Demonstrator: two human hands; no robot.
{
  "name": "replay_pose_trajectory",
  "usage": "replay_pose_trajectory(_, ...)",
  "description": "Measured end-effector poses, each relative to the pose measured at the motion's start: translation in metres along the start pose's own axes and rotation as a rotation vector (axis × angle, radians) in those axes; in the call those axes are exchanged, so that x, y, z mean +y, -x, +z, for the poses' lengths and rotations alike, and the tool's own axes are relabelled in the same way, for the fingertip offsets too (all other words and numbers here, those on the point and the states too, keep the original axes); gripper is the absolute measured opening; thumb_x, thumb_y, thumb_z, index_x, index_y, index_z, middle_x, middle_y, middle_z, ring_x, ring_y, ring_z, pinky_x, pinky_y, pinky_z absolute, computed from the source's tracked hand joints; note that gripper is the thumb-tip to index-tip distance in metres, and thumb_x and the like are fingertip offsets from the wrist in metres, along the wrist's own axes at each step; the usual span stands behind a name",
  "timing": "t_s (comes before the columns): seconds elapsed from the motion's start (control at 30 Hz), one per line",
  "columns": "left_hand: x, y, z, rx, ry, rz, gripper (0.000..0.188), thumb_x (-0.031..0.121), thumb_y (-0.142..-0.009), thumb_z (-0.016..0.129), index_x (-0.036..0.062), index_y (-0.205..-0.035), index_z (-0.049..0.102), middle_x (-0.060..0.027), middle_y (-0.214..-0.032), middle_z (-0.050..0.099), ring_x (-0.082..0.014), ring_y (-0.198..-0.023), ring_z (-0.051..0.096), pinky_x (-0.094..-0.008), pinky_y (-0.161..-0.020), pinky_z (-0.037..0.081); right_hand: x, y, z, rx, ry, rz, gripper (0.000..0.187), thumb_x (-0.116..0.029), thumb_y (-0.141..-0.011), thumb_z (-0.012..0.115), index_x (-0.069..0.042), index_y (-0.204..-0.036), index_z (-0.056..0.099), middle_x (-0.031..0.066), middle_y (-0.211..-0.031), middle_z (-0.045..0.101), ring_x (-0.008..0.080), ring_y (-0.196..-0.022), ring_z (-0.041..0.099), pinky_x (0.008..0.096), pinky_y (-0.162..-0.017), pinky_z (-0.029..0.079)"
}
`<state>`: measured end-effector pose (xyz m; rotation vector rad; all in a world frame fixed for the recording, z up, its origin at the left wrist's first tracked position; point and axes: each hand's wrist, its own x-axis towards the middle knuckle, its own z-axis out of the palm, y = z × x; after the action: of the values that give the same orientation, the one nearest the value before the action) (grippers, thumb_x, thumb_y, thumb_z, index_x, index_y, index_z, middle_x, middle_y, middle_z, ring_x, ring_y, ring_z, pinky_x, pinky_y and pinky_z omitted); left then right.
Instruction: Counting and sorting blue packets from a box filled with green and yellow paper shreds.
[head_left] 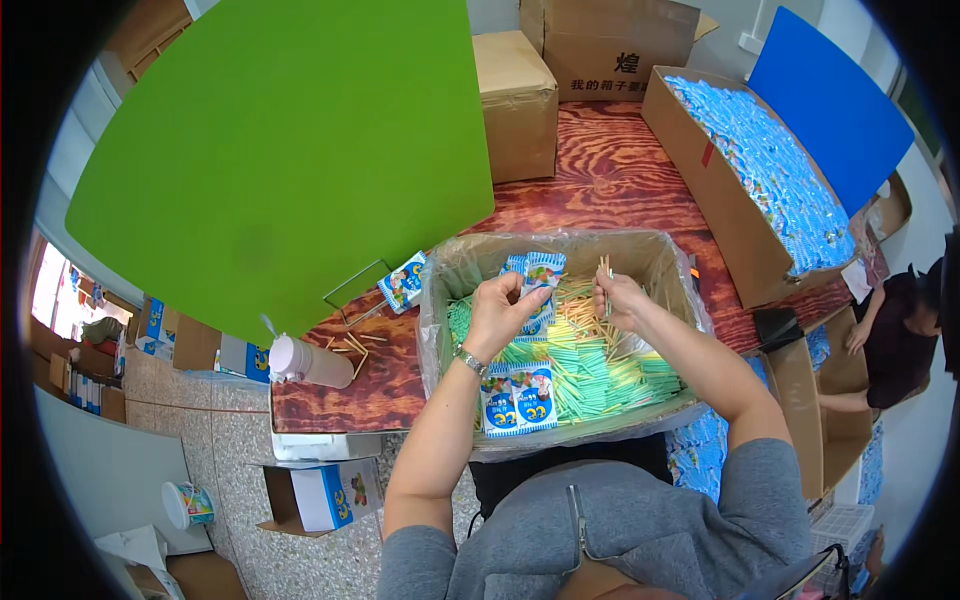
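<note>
A plastic-lined carton (455, 440) sits in front of me, filled with thin green, yellow and orange sticks (585, 380). Over its left half, my left hand (500, 318) pinches a small blue-and-white packet (545, 268) between thumb and fingers. To the right, my right hand (624, 300) is closed around a few thin pale sticks (604, 268) that poke up from the fingers. More blue-and-white packets (518, 400) lie on the sticks at the carton's near left, below my left wrist. Another packet (404, 283) leans outside the carton's far left corner, beside a wire stand.
A pale pink bottle (310, 362) and loose sticks (350, 345) are on the red-patterned table at left. A large green board (280, 150) rises behind them. At far right stands a long carton (720, 190) full of blue packets; a person (900, 330) is near other boxes.
</note>
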<state>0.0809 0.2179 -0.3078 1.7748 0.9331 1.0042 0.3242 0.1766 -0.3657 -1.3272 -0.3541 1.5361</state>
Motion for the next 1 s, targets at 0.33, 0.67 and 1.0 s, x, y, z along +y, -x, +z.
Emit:
replay_pose_trajectory(0.33,-0.012,-0.001,0.004,-0.005,0.093,0.013,0.045,0.028,-0.079,0.077,0.0036,-0.06,0.044,0.0,-0.053,0.042,-0.0076,-0.052,0.037,-0.0288,-0.045,0.033,-0.002,-0.009,0.004,0.023,0.194,0.093,0.031,-0.037,-0.098,0.05,-0.01,-0.083,0.046,0.0,-0.07,0.047,0.01,-0.061,0.05,0.0226,-0.044,0.037)
replay_pose_trajectory(0.67,-0.012,-0.001,0.007,-0.04,0.186,-0.005,0.04,0.024,-0.08,0.076,0.0035,-0.063,0.047,0.002,-0.056,0.046,-0.0055,-0.053,0.038,-0.0261,-0.045,0.034,-0.007,-0.02,0.01,0.123,0.125,0.023,0.027,-0.034,-0.098,0.052,-0.011,-0.086,0.047,0.0005,-0.07,0.049,0.0089,-0.056,0.047,0.0201,-0.04,0.032)
replay_pose_trajectory(1.0,0.019,0.003,0.001,0.029,-0.088,0.063,0.041,0.024,-0.076,0.079,0.0019,-0.061,0.048,-0.0059,-0.05,0.048,-0.0131,-0.046,0.043,-0.0301,-0.044,0.038,-0.049,0.033,0.019,-0.11,0.494,-0.188,0.023,-0.034,-0.098,0.051,-0.013,-0.093,0.045,-0.0002,-0.07,0.047,0.0075,-0.053,0.044,0.0213,-0.044,0.033)
